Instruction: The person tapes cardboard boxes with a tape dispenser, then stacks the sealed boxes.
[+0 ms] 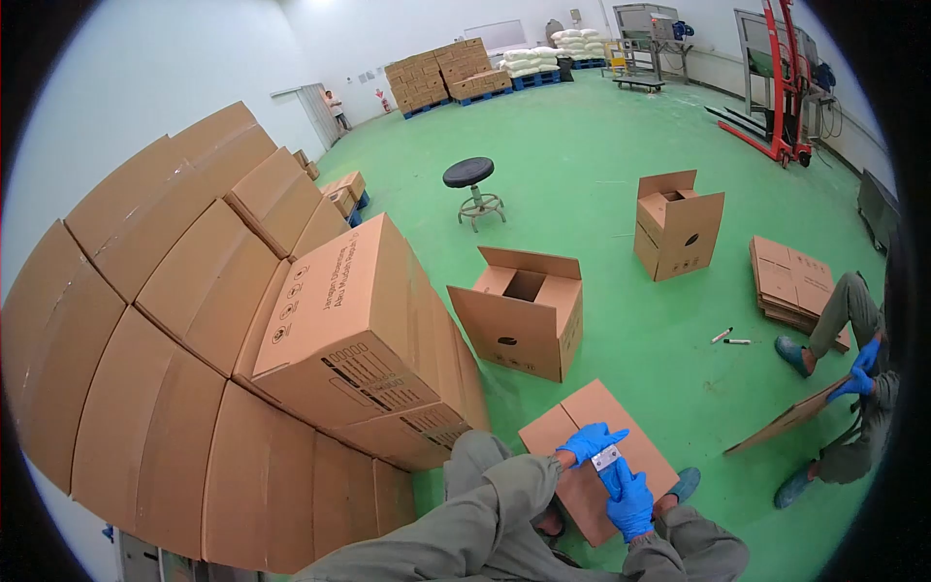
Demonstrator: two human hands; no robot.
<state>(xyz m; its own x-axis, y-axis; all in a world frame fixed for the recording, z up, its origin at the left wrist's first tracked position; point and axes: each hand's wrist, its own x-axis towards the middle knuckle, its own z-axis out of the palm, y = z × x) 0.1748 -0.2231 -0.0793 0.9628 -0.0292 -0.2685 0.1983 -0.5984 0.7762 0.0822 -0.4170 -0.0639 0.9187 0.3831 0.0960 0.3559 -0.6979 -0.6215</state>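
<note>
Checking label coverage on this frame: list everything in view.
stacked cartons: many, brown, left
open boxes: two, brown, on green floor
flat carton: one, brown, under the hands
flattened stack: one, brown, right
stool: one, black, behind the boxes
markers: two, pale, floor right
co-worker: one, olive clothes, right edge, holding cardboard sheet
pallet loads: several, brown and white, far back
left hand: blue glove, on small pale item
right hand: blue glove, same item

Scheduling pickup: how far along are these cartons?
Done: a stack of closed cartons stands at left. In hand: left hand and right hand meet on a small grey item atop a closed carton. Left: near open carton, far open carton, and a pile of flat cartons.
</note>
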